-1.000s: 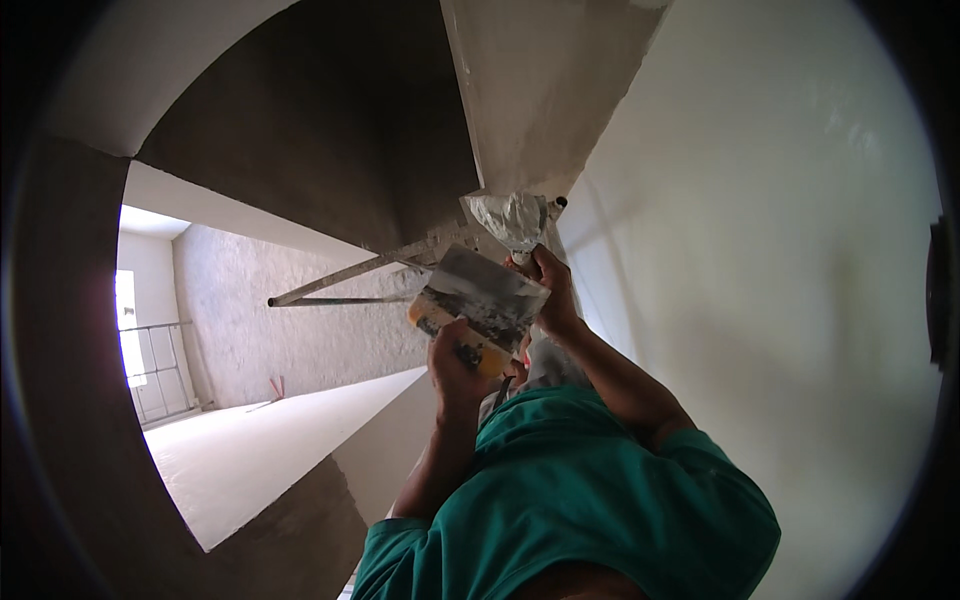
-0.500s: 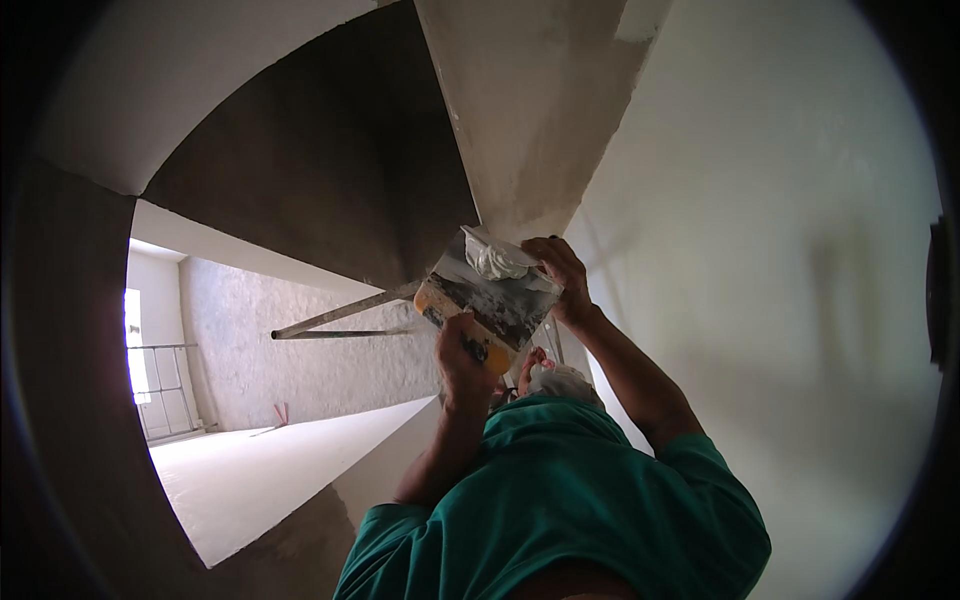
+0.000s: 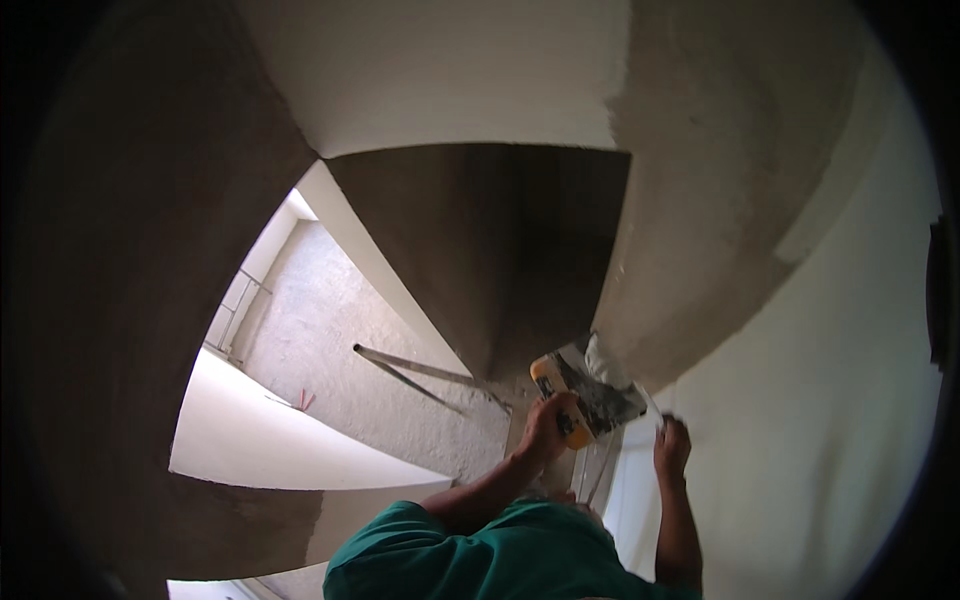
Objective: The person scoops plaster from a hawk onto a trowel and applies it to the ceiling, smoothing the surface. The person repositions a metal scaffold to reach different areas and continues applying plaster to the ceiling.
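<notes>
My left hand [image 3: 548,424] is closed on the yellow-orange handle of a wide putty knife [image 3: 612,402], whose broad grey blade is smeared with dark and white streaks. A lump of white putty [image 3: 604,362] lies along the blade's far edge. To the right, my right hand [image 3: 673,448] is closed round a second, thin-edged scraper [image 3: 650,398], seen nearly edge-on beside the wide blade's right corner. Its handle is mostly hidden in my fingers. Whether the two blades touch, I cannot tell.
A grey-brown wall strip [image 3: 700,230] borders a white wall [image 3: 800,420] close on my right. Ahead is a dark recess [image 3: 470,240]. Metal legs [image 3: 415,368] stick out over the rough floor [image 3: 330,300] on the left, where a small reddish object [image 3: 303,400] lies.
The view has swung, so the recess and wall edges sit differently. My right hand has drawn away from the wide blade, to the right and nearer me. My left hand keeps its grip.
</notes>
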{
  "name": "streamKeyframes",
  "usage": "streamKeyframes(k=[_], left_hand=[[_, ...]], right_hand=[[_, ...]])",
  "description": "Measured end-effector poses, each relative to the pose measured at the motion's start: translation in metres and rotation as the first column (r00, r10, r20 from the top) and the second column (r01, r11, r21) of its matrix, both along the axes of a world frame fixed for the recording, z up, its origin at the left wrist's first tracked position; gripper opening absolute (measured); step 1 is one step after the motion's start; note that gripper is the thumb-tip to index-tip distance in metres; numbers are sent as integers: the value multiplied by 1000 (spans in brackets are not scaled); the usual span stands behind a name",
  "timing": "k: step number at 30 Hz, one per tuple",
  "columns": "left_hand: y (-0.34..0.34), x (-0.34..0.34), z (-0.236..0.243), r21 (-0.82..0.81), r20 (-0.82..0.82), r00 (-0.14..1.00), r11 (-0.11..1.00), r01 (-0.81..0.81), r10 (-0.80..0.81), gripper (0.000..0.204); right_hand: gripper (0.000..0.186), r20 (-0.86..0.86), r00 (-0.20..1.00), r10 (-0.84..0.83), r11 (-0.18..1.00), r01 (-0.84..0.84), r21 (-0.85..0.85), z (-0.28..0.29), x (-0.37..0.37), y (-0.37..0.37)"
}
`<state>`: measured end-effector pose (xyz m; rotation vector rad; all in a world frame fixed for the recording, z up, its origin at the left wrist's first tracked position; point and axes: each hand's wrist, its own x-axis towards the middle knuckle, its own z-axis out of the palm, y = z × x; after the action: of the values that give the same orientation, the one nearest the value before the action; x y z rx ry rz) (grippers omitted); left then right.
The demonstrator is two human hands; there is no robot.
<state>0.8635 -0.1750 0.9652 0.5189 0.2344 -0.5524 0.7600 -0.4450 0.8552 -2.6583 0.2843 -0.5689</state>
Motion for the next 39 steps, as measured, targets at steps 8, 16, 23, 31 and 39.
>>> streamKeyframes(k=[8,16,23,31,39], left_hand=[[4,31,-48,160,-97,995,987,3,13,26],[6,35,-32,105,125,992,994,-15,1,24],[-48,75,136,-26,583,794,981,-190,170,37],[-124,193,513,-218,965,-262,545,-810,-3,28],[-199,270,665,-756,582,-532,-167,-633,-616,54]], right_hand=[[26,-233,894,-382,843,441,308,-85,-111,29],[22,-157,839,-520,738,535,412,-105,-189,77],[20,-107,816,-567,664,531,527,-89,-233,73],[19,-162,682,-713,473,638,608,-82,-225,61],[19,-81,618,-782,480,680,555,-74,-168,55]])
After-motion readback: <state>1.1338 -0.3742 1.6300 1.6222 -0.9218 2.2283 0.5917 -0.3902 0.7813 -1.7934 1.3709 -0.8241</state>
